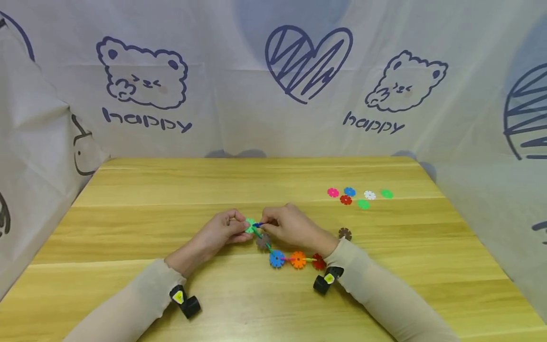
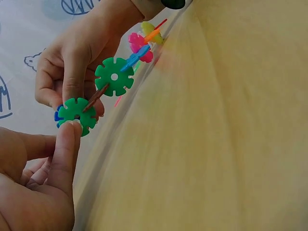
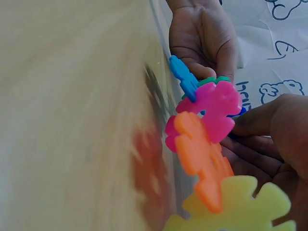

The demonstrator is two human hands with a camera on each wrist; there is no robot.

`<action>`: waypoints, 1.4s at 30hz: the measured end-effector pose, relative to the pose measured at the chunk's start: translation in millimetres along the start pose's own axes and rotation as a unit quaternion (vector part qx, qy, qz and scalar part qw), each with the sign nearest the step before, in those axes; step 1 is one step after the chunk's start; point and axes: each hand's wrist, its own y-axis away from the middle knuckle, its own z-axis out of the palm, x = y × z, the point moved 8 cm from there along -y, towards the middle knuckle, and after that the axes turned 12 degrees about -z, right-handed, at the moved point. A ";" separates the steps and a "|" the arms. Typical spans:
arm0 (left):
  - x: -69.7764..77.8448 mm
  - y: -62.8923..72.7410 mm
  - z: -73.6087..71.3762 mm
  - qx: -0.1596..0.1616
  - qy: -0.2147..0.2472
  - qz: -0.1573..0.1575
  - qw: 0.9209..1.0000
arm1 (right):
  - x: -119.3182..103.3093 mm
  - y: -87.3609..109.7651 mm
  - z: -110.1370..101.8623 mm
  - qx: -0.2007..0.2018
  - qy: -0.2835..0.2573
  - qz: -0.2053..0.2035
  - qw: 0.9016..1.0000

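Note:
A chain of notched plastic discs hangs between the two hands and trails toward the right wrist. My left hand (image 1: 215, 235) pinches the light green disc (image 1: 249, 223) at the chain's end between thumb and fingers. My right hand (image 1: 295, 228) pinches a dark blue disc (image 3: 239, 113) against that green one; whether it sits in a slot is hard to tell. Along the chain come a brown disc (image 1: 262, 244), another green disc (image 2: 106, 72), a blue disc (image 1: 273, 256), a pink disc (image 3: 219, 103), an orange disc (image 3: 202, 154), a yellow disc (image 3: 240, 207) and a red disc (image 1: 317, 263).
Several loose discs lie at the back right of the wooden table (image 1: 171, 185), among them a pink disc (image 1: 331, 192), a white disc (image 1: 369, 195) and a green disc (image 1: 386, 194). A loose brown disc (image 1: 344, 232) lies beside the right wrist. Printed cloth (image 1: 239, 114) hangs behind.

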 end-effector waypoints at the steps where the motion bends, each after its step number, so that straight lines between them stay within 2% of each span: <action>1: 0.1 -0.2 0.1 0.001 -0.005 0.000 1.000 | 1.3 0.3 0.4 0.001 -0.001 0.003 1.000; 4: 1.5 -0.7 -0.9 0.006 -0.034 0.003 0.999 | 5.1 1.4 1.4 0.001 -0.012 0.015 1.000; 6: 4.0 -0.8 -2.4 0.016 -0.070 0.010 0.997 | 7.3 1.8 1.6 -0.001 -0.020 0.023 1.000; 9: 10.5 0.8 -6.3 0.047 -0.142 0.036 0.988 | 8.8 2.3 1.4 -0.008 -0.032 0.034 0.999; 11: 17.4 3.6 -7.9 0.075 -0.192 0.063 0.977 | 9.1 2.3 0.8 -0.011 -0.034 0.038 0.999; 14: 29.6 8.7 -7.4 0.113 -0.270 0.112 0.950 | 9.0 2.0 -0.7 -0.011 -0.035 0.043 0.998; 17: 39.2 11.7 -2.0 0.122 -0.325 0.149 0.926 | 9.0 2.2 -1.5 -0.013 -0.031 0.044 0.998; 19: 43.3 12.3 2.3 0.117 -0.347 0.162 0.916 | 9.5 2.4 -1.6 -0.014 -0.030 0.044 0.998; 21: 45.8 11.6 6.3 0.107 -0.361 0.170 0.911 | 10.0 2.7 -1.3 -0.015 -0.029 0.045 0.998; 26: 47.8 8.0 11.7 0.085 -0.379 0.177 0.904 | 11.2 3.1 -0.7 -0.013 -0.033 0.049 0.998; 30: 48.0 5.0 13.0 0.072 -0.379 0.177 0.905 | 11.1 3.3 -1.8 -0.008 -0.031 0.051 0.998; 36: 47.6 4.1 14.5 0.054 -0.374 0.195 0.905 | 11.7 4.0 -3.8 -0.006 -0.024 0.051 0.998; 42: 43.9 0.9 12.4 0.052 -0.367 0.210 0.905 | 16.1 7.4 -9.3 -0.008 -0.018 0.053 0.998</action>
